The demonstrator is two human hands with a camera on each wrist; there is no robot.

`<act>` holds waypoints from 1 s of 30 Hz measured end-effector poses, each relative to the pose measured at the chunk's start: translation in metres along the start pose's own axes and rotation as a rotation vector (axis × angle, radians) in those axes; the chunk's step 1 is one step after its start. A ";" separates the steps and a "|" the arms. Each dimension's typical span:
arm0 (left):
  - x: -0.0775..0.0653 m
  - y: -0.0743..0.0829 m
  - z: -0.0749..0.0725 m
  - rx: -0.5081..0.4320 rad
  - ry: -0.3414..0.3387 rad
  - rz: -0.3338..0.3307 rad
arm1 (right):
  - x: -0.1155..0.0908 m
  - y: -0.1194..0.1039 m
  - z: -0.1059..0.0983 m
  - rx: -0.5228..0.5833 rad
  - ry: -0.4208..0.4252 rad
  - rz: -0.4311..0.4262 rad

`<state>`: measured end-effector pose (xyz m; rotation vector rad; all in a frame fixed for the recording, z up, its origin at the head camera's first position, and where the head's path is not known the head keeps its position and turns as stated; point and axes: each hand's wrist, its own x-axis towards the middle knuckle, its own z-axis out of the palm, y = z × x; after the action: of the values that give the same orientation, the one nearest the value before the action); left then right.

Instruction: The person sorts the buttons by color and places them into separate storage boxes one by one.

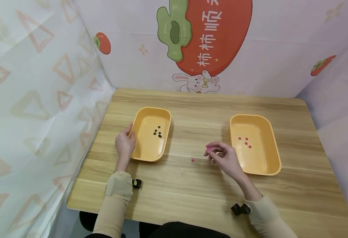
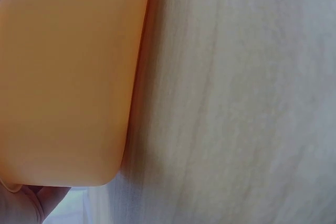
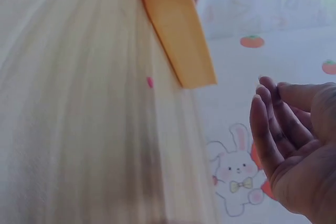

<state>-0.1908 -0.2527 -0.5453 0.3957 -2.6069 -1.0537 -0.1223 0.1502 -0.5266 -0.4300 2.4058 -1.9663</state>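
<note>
My left hand grips the left side of a yellow-orange plastic tray, its thumb over the rim. Several small round black pieces lie in that tray. From the left wrist view, the tray's outer wall fills the left part. Between thumb and index finger, my right hand pinches a small pink piece, held above the table just left of the right tray. A loose pink disc lies on the wood between the trays. In the right wrist view, the fingers hide the pinched piece.
A second yellow-orange tray stands at the right, with several small pink discs in it. Both trays sit on a wooden table. A printed backdrop rises behind the table's far edge, and a patterned sheet hangs at the left.
</note>
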 end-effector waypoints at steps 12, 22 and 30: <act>0.000 0.000 0.001 -0.001 0.005 0.004 | -0.002 0.001 -0.042 0.020 0.160 -0.028; 0.000 0.000 0.000 0.008 -0.010 -0.004 | -0.005 0.013 -0.075 -0.072 0.353 0.033; 0.001 0.000 0.001 0.012 -0.007 -0.006 | -0.006 0.026 -0.092 -0.264 0.558 0.135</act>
<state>-0.1917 -0.2525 -0.5453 0.4038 -2.6210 -1.0440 -0.1376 0.2444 -0.5335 0.3293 2.9308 -1.9079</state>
